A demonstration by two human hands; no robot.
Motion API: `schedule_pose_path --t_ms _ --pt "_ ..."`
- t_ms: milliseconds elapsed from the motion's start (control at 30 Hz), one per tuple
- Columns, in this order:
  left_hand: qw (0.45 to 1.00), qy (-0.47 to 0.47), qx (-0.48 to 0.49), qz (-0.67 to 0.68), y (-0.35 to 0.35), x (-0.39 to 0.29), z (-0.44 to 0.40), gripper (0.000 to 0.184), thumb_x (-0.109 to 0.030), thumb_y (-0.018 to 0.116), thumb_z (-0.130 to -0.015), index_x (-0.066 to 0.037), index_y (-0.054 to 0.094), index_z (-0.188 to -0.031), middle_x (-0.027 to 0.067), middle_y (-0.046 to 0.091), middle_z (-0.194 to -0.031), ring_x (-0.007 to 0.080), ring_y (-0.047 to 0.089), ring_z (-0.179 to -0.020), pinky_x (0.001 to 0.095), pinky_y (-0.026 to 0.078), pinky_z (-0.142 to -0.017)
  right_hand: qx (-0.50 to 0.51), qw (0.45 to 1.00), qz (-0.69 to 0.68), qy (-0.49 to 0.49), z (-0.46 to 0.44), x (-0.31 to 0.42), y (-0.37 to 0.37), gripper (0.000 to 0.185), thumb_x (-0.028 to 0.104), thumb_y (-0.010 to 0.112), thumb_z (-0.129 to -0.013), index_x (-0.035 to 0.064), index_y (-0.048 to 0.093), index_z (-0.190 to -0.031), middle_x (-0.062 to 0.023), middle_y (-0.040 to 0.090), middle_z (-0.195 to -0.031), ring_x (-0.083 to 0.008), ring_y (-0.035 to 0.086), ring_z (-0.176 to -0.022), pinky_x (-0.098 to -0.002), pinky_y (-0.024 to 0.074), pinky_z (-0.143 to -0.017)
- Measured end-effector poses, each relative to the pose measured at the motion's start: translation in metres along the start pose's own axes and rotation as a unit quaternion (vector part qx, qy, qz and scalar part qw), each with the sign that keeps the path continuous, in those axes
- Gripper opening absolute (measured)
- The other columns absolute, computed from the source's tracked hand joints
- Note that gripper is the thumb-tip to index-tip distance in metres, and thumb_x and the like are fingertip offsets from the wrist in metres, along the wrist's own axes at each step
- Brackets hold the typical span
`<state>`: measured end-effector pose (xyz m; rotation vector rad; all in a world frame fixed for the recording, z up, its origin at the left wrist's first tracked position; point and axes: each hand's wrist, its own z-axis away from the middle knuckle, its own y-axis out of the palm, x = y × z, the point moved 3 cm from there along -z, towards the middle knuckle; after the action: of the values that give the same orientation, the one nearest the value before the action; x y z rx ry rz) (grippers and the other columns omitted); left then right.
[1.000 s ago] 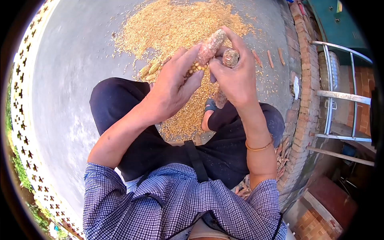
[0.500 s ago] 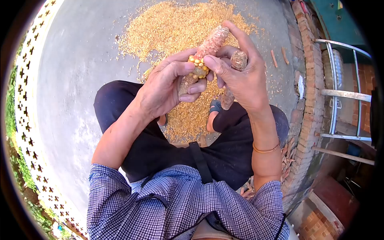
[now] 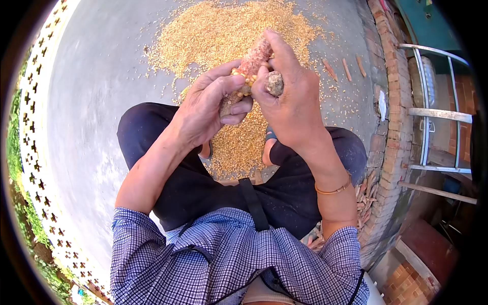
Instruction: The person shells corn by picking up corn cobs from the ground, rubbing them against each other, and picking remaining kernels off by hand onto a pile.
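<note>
A mostly stripped pinkish corn cob slants up between my hands, with a few yellow kernels still around its middle. My left hand is closed round its lower part, the thumb pressed near the kernels. In my right hand is a second, bare cob; only its rounded end shows, the rest hidden by the palm and fingers. The right thumb lies against the kernels of the first cob, and the right forefinger reaches to that cob's upper tip.
Loose corn kernels are spread over the grey concrete floor ahead and between my feet. Several stripped cobs lie at the right beside a low brick edge. A metal railing stands beyond it.
My right hand has moved left and turned inward, bringing its bare cob against the first cob. My left hand has shifted slightly left, and the cobs sit a little farther left too.
</note>
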<state>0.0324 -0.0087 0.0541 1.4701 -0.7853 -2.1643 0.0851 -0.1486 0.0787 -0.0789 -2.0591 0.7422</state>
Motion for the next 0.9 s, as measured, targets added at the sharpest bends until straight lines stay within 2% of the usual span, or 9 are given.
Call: schedule_pose_path --t_ms 100,200,233,333,500,567,600,667,900 --pt "1.0 -0.015 0.018 0.002 0.0 0.004 0.0 0.038 -0.019 0.048 -0.099 -0.002 0.044 -0.133 0.0119 0.054 -0.097 0.0084 0.04 -0.062 0.016 0.031 -0.046 -0.007 0.999 0.015 0.034 -0.005 -0.009 -0.014 0.05 0.006 0.069 -0.086 -0.003 0.049 -0.13 -0.0169 0.067 -0.086 -0.0267 0.07 -0.07 -0.0319 0.0543 -0.062" --pt "0.996 -0.026 0.049 0.063 -0.003 0.004 -0.006 0.041 -0.023 0.047 -0.099 -0.003 0.042 -0.134 0.0132 0.053 -0.096 0.0078 0.039 -0.059 0.0146 0.033 -0.042 -0.053 0.981 -0.138 0.126 -0.006 -0.022 -0.019 0.047 0.008 0.069 -0.088 -0.0026 0.052 -0.131 -0.0126 0.068 -0.088 -0.016 0.067 -0.067 -0.0274 0.0534 -0.057" --pt "0.994 -0.032 0.053 0.087 -0.004 0.004 -0.006 0.042 -0.025 0.047 -0.099 -0.003 0.041 -0.134 0.0137 0.053 -0.096 0.008 0.04 -0.058 0.0147 0.034 -0.041 -0.031 0.975 -0.155 0.157 -0.007 -0.018 -0.022 0.052 0.011 0.071 -0.089 -0.001 0.05 -0.135 -0.0095 0.068 -0.09 -0.0108 0.066 -0.07 -0.0243 0.0533 -0.057" --pt "0.99 -0.048 0.059 0.117 -0.005 0.007 -0.007 0.043 -0.03 0.042 -0.1 -0.003 0.04 -0.133 0.0149 0.053 -0.094 0.0091 0.042 -0.055 0.0156 0.036 -0.037 0.017 0.959 -0.215 0.183 -0.008 -0.014 -0.021 0.054 0.012 0.074 -0.087 -0.0023 0.051 -0.134 -0.0094 0.068 -0.092 -0.0122 0.066 -0.074 -0.0247 0.0543 -0.062" --pt "0.99 -0.061 0.049 0.118 -0.003 0.008 -0.008 0.043 -0.033 0.036 -0.101 -0.001 0.042 -0.13 0.017 0.054 -0.097 0.0106 0.045 -0.054 0.0171 0.036 -0.035 0.006 0.981 -0.164 0.101 -0.007 -0.02 -0.016 0.058 0.014 0.08 -0.081 -0.0048 0.054 -0.13 -0.0106 0.068 -0.096 -0.0128 0.065 -0.083 -0.0263 0.0545 -0.072" --pt "0.99 -0.055 0.081 0.103 -0.004 0.01 -0.008 0.043 -0.032 0.035 -0.101 -0.001 0.044 -0.129 0.0173 0.055 -0.099 0.0105 0.045 -0.055 0.017 0.036 -0.036 0.004 0.985 -0.144 0.091 -0.007 -0.02 -0.015 0.057 0.014 0.08 -0.081 -0.0011 0.055 -0.13 -0.0096 0.068 -0.097 -0.0099 0.062 -0.078 -0.0237 0.051 -0.066" --pt "0.991 -0.062 0.065 0.102 -0.003 0.009 -0.008 0.042 -0.031 0.035 -0.101 0.0 0.045 -0.128 0.0172 0.056 -0.099 0.0107 0.045 -0.055 0.0174 0.036 -0.037 0.005 0.985 -0.146 0.096 -0.006 -0.02 -0.015 0.056 0.014 0.08 -0.081 0.0031 0.056 -0.131 -0.0083 0.067 -0.097 -0.0068 0.059 -0.071 -0.0208 0.0477 -0.057" --pt "0.992 -0.074 0.035 0.099 -0.001 0.008 -0.006 0.041 -0.03 0.036 -0.101 0.001 0.047 -0.126 0.0171 0.057 -0.1 0.0111 0.045 -0.056 0.0182 0.037 -0.04 0.007 0.983 -0.153 0.103 -0.005 -0.019 -0.014 0.056 0.013 0.08 -0.081 0.0069 0.057 -0.132 -0.0071 0.067 -0.096 -0.0041 0.057 -0.066 -0.0181 0.0454 -0.05" --pt "0.999 -0.032 0.015 -0.006 -0.005 0.008 -0.007 0.042 -0.028 0.038 -0.101 0.002 0.045 -0.129 0.0153 0.057 -0.095 0.0118 0.044 -0.057 0.0195 0.036 -0.043 0.013 0.992 -0.107 0.068 -0.005 -0.009 -0.012 0.053 0.005 0.076 -0.081 0.0059 0.057 -0.131 -0.0074 0.07 -0.092 -0.0079 0.064 -0.078 -0.0221 0.0519 -0.06"
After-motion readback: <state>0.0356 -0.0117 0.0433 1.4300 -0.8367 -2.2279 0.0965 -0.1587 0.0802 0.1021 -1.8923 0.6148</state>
